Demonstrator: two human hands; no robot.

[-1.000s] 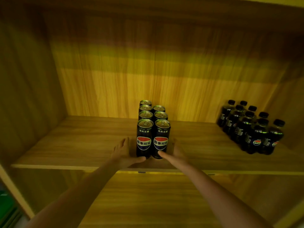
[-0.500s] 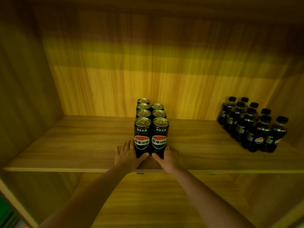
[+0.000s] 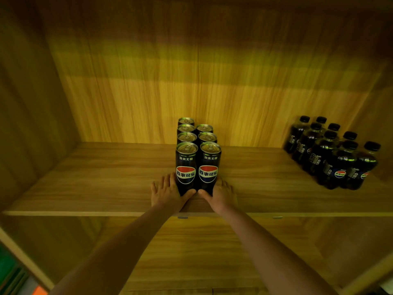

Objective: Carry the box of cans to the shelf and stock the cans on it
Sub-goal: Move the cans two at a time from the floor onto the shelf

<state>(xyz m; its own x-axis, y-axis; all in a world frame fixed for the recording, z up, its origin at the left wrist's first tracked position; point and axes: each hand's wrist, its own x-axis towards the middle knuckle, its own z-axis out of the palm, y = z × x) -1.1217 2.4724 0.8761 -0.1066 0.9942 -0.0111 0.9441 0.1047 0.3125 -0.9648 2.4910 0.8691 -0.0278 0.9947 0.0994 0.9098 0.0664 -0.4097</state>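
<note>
Reaching forward at the frame centre, the left hand (image 3: 167,192) and right hand (image 3: 221,193) lie flat with fingers spread, gripping nothing, thumbs touching the black cylindrical metal cans (image 3: 197,158) standing on the wooden shelf (image 3: 95,184).

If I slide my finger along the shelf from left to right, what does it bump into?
Left hand → cans → right hand → bottles.
</note>
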